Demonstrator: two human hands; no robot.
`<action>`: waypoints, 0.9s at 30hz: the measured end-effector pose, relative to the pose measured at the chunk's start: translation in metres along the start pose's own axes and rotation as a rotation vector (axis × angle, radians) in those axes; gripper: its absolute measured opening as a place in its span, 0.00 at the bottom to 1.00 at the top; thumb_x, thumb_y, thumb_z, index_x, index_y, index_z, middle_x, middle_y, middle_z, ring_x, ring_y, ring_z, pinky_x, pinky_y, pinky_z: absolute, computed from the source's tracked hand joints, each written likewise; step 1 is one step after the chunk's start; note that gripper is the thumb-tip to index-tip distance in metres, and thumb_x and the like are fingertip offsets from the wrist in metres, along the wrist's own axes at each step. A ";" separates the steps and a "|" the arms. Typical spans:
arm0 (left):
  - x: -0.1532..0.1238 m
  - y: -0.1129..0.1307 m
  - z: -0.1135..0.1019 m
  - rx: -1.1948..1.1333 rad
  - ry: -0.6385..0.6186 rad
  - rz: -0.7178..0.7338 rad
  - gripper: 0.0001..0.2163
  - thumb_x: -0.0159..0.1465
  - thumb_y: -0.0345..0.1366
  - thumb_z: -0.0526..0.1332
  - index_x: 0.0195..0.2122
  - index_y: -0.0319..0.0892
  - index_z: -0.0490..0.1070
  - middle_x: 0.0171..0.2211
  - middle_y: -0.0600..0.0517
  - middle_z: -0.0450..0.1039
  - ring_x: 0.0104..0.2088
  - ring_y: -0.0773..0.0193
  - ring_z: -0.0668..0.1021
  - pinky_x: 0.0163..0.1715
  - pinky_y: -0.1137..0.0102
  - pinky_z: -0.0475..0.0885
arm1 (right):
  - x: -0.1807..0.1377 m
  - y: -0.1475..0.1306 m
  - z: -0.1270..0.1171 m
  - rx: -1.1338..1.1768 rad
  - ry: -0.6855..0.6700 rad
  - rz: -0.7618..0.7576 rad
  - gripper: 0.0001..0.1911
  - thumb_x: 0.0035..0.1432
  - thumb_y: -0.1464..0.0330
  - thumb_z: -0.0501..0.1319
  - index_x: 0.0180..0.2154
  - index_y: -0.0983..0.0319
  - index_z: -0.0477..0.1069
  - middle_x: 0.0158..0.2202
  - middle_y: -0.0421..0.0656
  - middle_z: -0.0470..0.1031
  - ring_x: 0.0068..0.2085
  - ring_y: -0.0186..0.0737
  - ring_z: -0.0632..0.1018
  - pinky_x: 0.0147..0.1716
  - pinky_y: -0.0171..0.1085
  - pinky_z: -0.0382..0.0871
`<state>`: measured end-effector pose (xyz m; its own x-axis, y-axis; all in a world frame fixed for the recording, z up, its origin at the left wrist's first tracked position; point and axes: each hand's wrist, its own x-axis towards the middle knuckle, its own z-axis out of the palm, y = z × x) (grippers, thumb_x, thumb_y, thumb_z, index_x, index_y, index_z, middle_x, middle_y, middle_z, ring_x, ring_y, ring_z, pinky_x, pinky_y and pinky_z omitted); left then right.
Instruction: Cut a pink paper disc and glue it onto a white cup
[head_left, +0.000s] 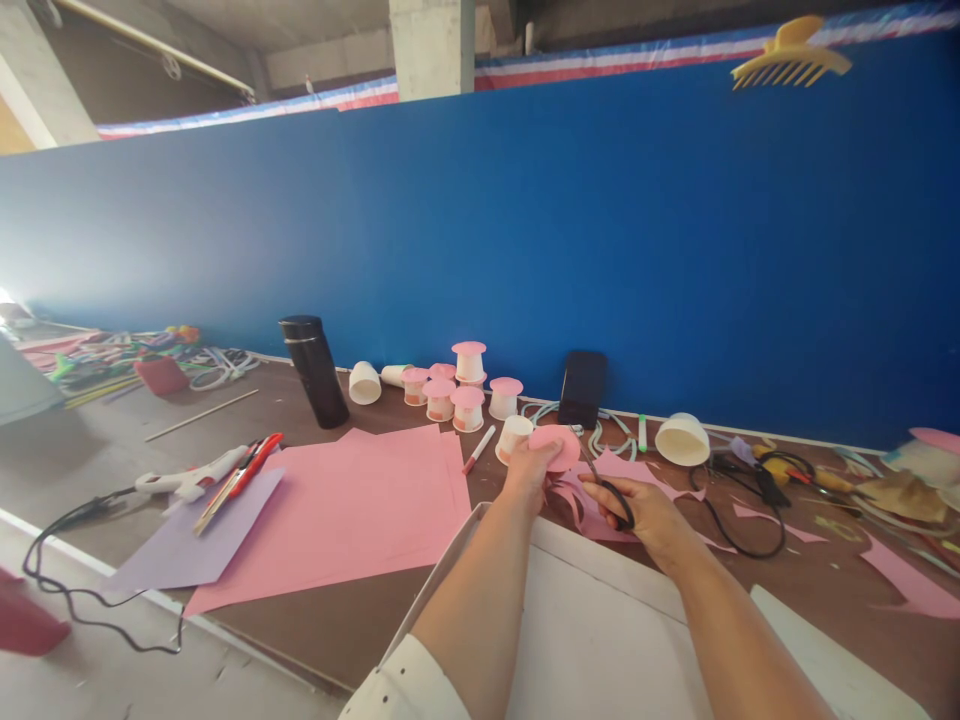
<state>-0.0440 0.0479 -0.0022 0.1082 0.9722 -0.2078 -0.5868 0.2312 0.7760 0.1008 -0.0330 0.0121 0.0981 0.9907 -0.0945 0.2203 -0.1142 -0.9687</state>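
My left hand (529,472) pinches a round piece of pink paper (559,445) in front of a paper cup (514,436). Held in my right hand (637,510) are scissors with dark handles (621,505), their blades reaching up to the right edge of the pink circle. Pink paper scraps (600,515) lie under both hands. Behind them stand several upturned white cups topped with pink discs, one stacked higher (469,362) and another to the right (504,398). A marker (479,450) rests left of the cup.
Pink sheets (352,510), a purple sheet (202,535), a white glue gun (191,478) and a red utility knife (251,470) lie left. A black thermos (313,370) and dark phone (583,388) stand behind. An open white box (592,620) is below my arms; cables clutter the right.
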 end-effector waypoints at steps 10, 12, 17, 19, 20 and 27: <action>-0.006 0.005 0.000 0.040 -0.095 -0.133 0.12 0.57 0.34 0.70 0.38 0.37 0.70 0.28 0.48 0.76 0.25 0.67 0.78 0.22 0.76 0.71 | 0.006 0.004 0.000 0.010 0.121 0.000 0.31 0.47 0.52 0.70 0.48 0.65 0.79 0.20 0.36 0.70 0.25 0.34 0.68 0.27 0.36 0.60; -0.008 0.005 0.001 0.047 -0.110 -0.154 0.11 0.57 0.33 0.70 0.37 0.37 0.70 0.28 0.48 0.76 0.26 0.67 0.79 0.22 0.76 0.71 | 0.006 0.003 0.000 0.021 0.136 0.007 0.30 0.45 0.53 0.71 0.47 0.65 0.80 0.21 0.37 0.71 0.25 0.34 0.69 0.27 0.35 0.60; -0.011 0.008 0.003 0.079 -0.133 -0.184 0.09 0.58 0.30 0.69 0.38 0.35 0.72 0.27 0.49 0.75 0.25 0.70 0.77 0.23 0.77 0.71 | 0.007 0.005 0.000 0.018 0.150 0.024 0.29 0.45 0.55 0.72 0.47 0.64 0.80 0.21 0.37 0.72 0.25 0.34 0.70 0.27 0.34 0.61; -0.011 0.008 0.002 0.069 -0.128 -0.178 0.08 0.58 0.29 0.68 0.36 0.35 0.71 0.25 0.50 0.74 0.24 0.70 0.76 0.22 0.77 0.70 | 0.007 0.006 -0.001 0.023 0.142 0.023 0.29 0.45 0.55 0.72 0.47 0.64 0.80 0.21 0.36 0.72 0.25 0.34 0.69 0.26 0.34 0.61; -0.010 0.008 0.002 0.061 -0.123 -0.176 0.07 0.58 0.29 0.68 0.35 0.35 0.71 0.24 0.50 0.74 0.23 0.70 0.76 0.22 0.77 0.69 | 0.007 0.006 -0.001 0.027 0.141 0.023 0.28 0.45 0.55 0.72 0.47 0.64 0.80 0.21 0.36 0.72 0.25 0.33 0.69 0.26 0.34 0.61; -0.009 0.009 0.002 0.049 -0.089 -0.160 0.09 0.57 0.29 0.70 0.36 0.35 0.72 0.24 0.51 0.74 0.22 0.71 0.75 0.22 0.77 0.69 | 0.006 0.003 0.000 0.025 0.148 0.021 0.28 0.45 0.56 0.72 0.46 0.65 0.80 0.21 0.36 0.72 0.24 0.33 0.69 0.25 0.34 0.60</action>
<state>-0.0487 0.0407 0.0074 0.2689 0.9217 -0.2795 -0.5172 0.3829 0.7654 0.1015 -0.0276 0.0088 0.2445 0.9662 -0.0819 0.1923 -0.1311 -0.9725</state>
